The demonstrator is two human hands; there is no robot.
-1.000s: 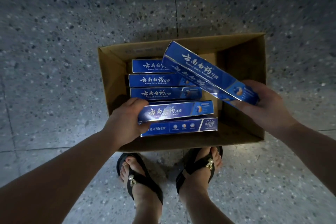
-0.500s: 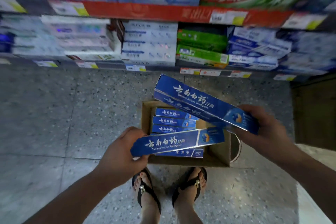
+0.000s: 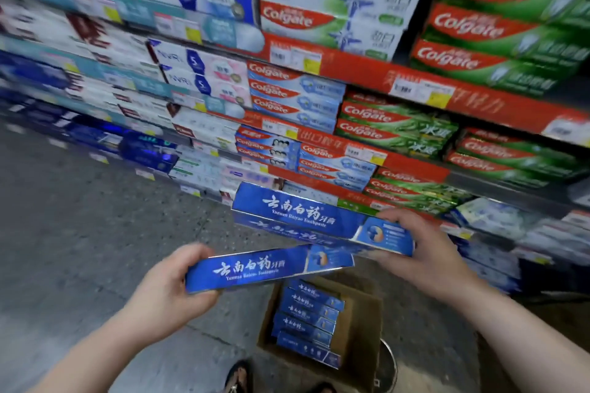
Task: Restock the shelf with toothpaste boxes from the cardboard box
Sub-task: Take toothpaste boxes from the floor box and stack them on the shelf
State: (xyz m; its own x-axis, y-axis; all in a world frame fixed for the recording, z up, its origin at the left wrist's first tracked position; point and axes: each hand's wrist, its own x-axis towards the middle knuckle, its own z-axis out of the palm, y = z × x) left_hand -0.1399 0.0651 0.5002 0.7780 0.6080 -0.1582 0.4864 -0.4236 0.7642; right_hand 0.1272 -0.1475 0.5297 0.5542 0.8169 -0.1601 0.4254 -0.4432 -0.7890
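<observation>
My left hand (image 3: 169,290) grips one blue toothpaste box (image 3: 265,268) by its left end, held level over the floor. My right hand (image 3: 427,255) holds two stacked blue toothpaste boxes (image 3: 313,217) by their right end, slightly higher and nearer the shelf. Below them the cardboard box (image 3: 360,338) stands open on the floor with several more blue toothpaste boxes (image 3: 306,319) lying in a row inside. The shelf (image 3: 351,70) rises ahead, its tiers packed with toothpaste cartons.
Red price rails (image 3: 415,166) run along the shelf edges with Colgate cartons (image 3: 396,124) behind them, white and blue cartons (image 3: 198,80) further left. Speckled grey floor (image 3: 79,233) lies to the left. My sandalled feet (image 3: 239,376) show at the bottom, and a round metal object (image 3: 388,364) beside the cardboard box.
My view has swung up from the cardboard box to the shelf. Both hands have lifted their toothpaste boxes out and up, away from the cardboard box and toward the shelf.
</observation>
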